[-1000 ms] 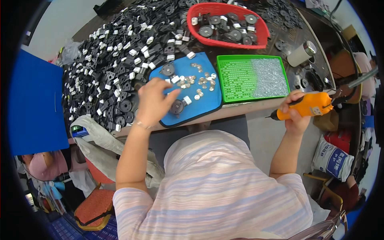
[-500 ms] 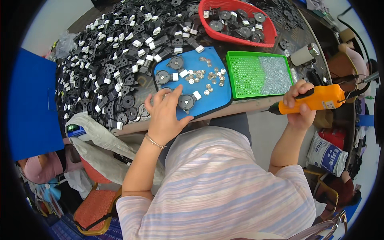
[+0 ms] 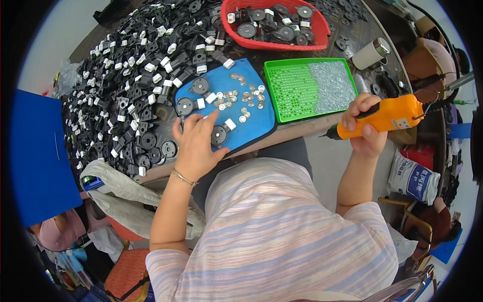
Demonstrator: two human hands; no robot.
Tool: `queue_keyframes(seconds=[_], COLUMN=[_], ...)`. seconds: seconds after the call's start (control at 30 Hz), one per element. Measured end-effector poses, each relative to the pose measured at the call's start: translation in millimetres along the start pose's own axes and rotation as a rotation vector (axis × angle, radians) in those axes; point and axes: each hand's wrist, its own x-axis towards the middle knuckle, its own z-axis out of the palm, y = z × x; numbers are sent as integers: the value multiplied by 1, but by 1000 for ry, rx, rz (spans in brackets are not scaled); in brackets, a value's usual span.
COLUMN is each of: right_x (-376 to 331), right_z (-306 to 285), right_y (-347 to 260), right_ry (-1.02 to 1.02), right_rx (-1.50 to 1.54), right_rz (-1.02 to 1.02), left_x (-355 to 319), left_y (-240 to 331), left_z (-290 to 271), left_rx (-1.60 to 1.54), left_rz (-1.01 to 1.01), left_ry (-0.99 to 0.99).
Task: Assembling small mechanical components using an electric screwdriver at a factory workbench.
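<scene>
My left hand [image 3: 197,146] is open, fingers spread over the left edge of a blue mat [image 3: 257,132], with its fingertips beside a black wheel part with a white tab [image 3: 219,135]. What lies beneath the palm is hidden. Two more such parts, an upper wheel part [image 3: 200,85] and a lower wheel part [image 3: 184,106], rest farther up the mat. Small round metal pieces [image 3: 227,100] are scattered to their right. Closed around an orange electric screwdriver [image 3: 385,117], my right hand [image 3: 371,141] holds it level in front of the table edge, its tip pointing left.
A green tray [image 3: 287,93] holds shiny screws [image 3: 334,86]. Behind it stands a red basket [image 3: 282,47] of wheel parts. Black-and-white parts [image 3: 131,80] heap across the left. A metal cup [image 3: 371,54] stands at right; grey cloth [image 3: 118,196] hangs at the near left edge.
The whole view has shifted, so the table things appear farther left. Against the mat, my left hand has edged slightly right. My right hand still grips the screwdriver.
</scene>
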Motion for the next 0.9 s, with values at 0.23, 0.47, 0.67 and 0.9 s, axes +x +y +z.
queue_keyframes(seconds=[0.23,0.47,0.67,0.9], right_x=[8,23,44,42], right_z=[-1,19,27,23], right_y=[-1,0,40,65], right_ry=[-50,35,92,37], right_rx=[8,148,-21,-162], right_rz=[-55,-159,-261,-208], left_x=[4,37,56,50], left_y=[-1,25,35,34], left_z=[0,8,33,32], left_rx=[-63,-223,-317,-354], left_rz=[-19,159,155,128], left_ry=[-19,-30,-142,-92])
